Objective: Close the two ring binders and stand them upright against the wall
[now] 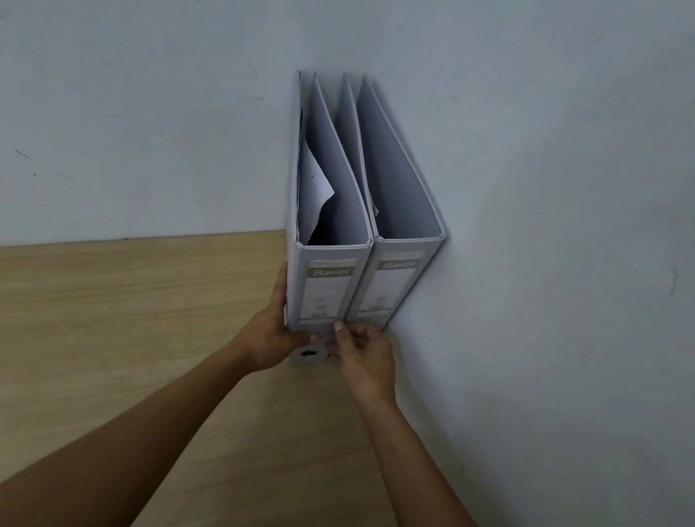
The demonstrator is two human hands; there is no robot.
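Both binders stand closed and upright side by side on the desk [69, 330], the right binder [393, 280] against the wall [577, 211], as the left hand [272, 338] and right hand [359, 358], fingers clamped on the left binder [324, 291], make a last adjustment.

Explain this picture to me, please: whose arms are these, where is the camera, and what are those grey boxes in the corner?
There is no machine here. A person wears a wide-angle camera on the head, looking down at their own two arms. The grey boxes are two ring binders, standing upright side by side on a wooden surface, in the corner where two pale walls meet. The right binder stands against the side wall. The left hand and right hand grip the left binder low on its spine. Loose paper shows inside it.
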